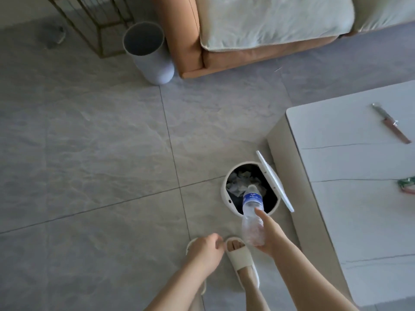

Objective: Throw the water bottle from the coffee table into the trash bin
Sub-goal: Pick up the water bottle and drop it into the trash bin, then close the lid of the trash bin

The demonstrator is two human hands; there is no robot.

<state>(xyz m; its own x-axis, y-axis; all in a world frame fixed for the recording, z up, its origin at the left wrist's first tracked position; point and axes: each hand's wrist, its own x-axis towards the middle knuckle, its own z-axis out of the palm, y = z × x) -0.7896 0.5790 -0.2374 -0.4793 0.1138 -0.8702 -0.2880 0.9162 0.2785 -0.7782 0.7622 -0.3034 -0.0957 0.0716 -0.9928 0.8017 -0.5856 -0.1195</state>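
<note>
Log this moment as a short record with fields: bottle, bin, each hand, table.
bottle: clear plastic water bottle with blue label, cap end tilted over the bin mouth
bin: round white trash bin, lid open, crumpled paper inside
right hand: holds the bottle's base
left hand: empty, loosely curled
table: white coffee table beside the bin, brown-handled knife on it

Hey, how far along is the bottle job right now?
Done: the water bottle is off the coffee table, and the trash bin has its lid open. In hand: the right hand holds the bottle cap-first over the opening; the left hand is empty. Left: letting go.
</note>
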